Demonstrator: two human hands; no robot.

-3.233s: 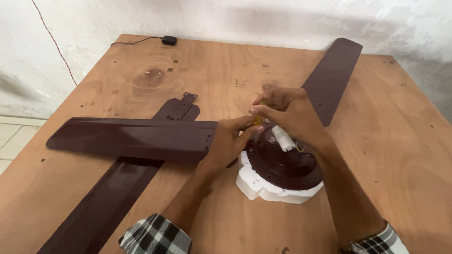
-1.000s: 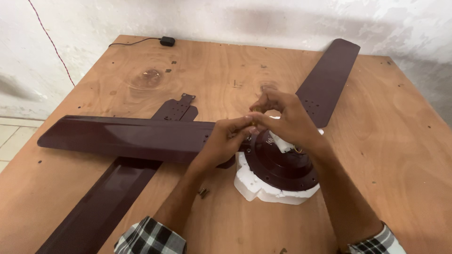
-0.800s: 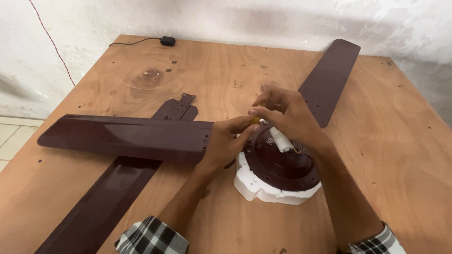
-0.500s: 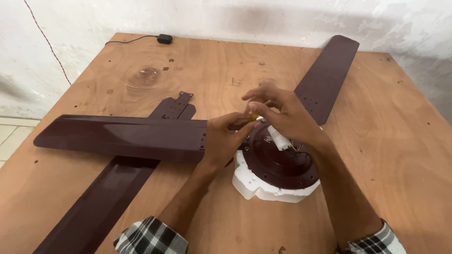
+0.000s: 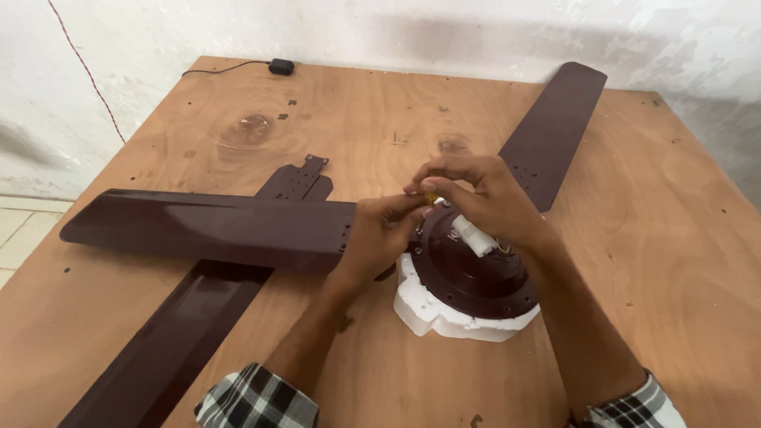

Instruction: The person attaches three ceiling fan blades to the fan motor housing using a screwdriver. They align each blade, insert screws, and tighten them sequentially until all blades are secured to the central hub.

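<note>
Near the middle of the plywood bench point(image 5: 650, 238), a dark maroon fan motor point(image 5: 472, 277) sits in a white foam cradle point(image 5: 444, 317), with a short white cylinder point(image 5: 473, 235) lying on top of it. Both hands meet at the motor's far-left rim. The left hand point(image 5: 384, 238) rests over the inner end of a maroon blade point(image 5: 206, 230), its fingers pinched toward the small yellow-tipped tool point(image 5: 430, 197), though what exactly they grip is hidden. The right hand point(image 5: 483, 198) arches over the motor, fingers closed on that tool from above. The held blade runs left, its tip stopping short of the bench's left edge. Beneath it a second blade point(image 5: 170, 341) lies diagonally, its mounting bracket point(image 5: 301, 178) pointing toward the bench's centre and its far end running out of view at the lower left. A third blade point(image 5: 555, 131) angles away to the far right, its tip reaching the back edge by the white wall point(image 5: 444, 32). A small black adapter point(image 5: 281, 66) with its cord sits at the far-left corner. Bare wood lies open right of the motor, between it and the right edge, and across the far-left stretch around a dark knot point(image 5: 250, 128). Checked sleeve cuffs point(image 5: 254, 400) show at the near edge.
</note>
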